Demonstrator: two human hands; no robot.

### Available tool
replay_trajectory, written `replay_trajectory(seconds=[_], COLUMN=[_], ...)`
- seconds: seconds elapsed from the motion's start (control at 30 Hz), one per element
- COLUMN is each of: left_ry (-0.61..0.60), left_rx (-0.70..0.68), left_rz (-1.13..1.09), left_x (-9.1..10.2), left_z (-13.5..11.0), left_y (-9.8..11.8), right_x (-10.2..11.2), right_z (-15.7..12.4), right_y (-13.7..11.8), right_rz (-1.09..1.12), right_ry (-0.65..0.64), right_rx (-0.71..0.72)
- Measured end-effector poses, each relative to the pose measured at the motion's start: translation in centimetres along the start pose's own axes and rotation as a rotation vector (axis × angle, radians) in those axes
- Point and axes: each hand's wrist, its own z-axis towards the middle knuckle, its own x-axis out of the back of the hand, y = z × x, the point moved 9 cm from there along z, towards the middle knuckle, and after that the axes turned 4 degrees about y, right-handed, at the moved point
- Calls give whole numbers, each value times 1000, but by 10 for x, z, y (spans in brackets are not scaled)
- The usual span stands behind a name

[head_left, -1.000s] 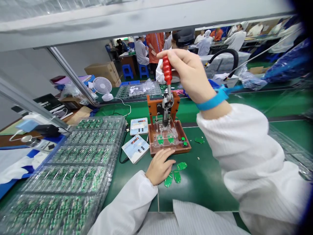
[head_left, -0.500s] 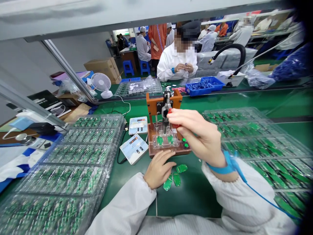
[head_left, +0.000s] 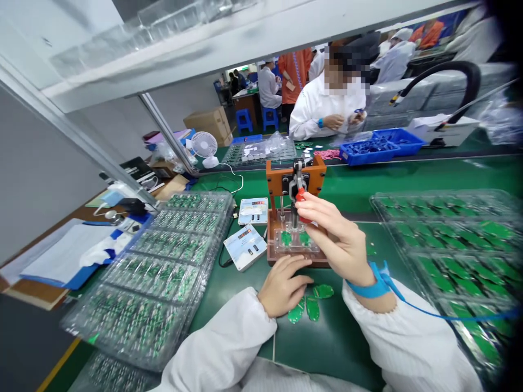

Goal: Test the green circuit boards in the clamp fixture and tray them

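Right hand point(head_left: 341, 242) gripping red lever handle point(head_left: 300, 197) of brown press point(head_left: 295, 218), mid-table. Left hand point(head_left: 283, 284) loosely curled at press front edge, touching green boards point(head_left: 312, 302). Board trays point(head_left: 163, 261) along left edge.

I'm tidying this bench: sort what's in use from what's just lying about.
In use: right hand on the red lever handle of the press fixture; left hand by loose green boards.

Lying about: desk fan; blue bin; cardboard box.
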Motion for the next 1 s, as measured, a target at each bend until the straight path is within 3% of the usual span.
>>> replay_trajectory(seconds=[0.13, 0.27, 0.3, 0.4, 0.47, 0.57, 0.67, 0.77, 1.0], left_ry=[-68, -295, -335, -445, -501, -657, -830, -913, -972], left_rx=[122, 338, 409, 591, 623, 655, 696, 670, 592], left_rz=[-193, -567, -548, 51, 236, 358, 448, 511, 569], left_x=[11, 42, 53, 90, 102, 92, 77, 70, 65], left_z=[9, 23, 26, 30, 34, 32, 24, 21, 22], left_y=[-3, -26, -41, -110, -145, -182, -200, -202, -200], right_x=[-1, -1, -1, -1, -1, -2, -2, -2, -1], right_z=[-2, -1, -1, -1, 0, 0, 1, 2, 1], right_y=[3, 4, 4, 4, 4, 2, 2, 2, 3], right_rz=[62, 87, 89, 84, 73, 67, 71, 79, 65], right_ry=[-5, -10, -11, -8, -5, -5, -13, -12, -3], right_rx=[-11, -7, -6, -2, 7, 16, 26, 33, 42])
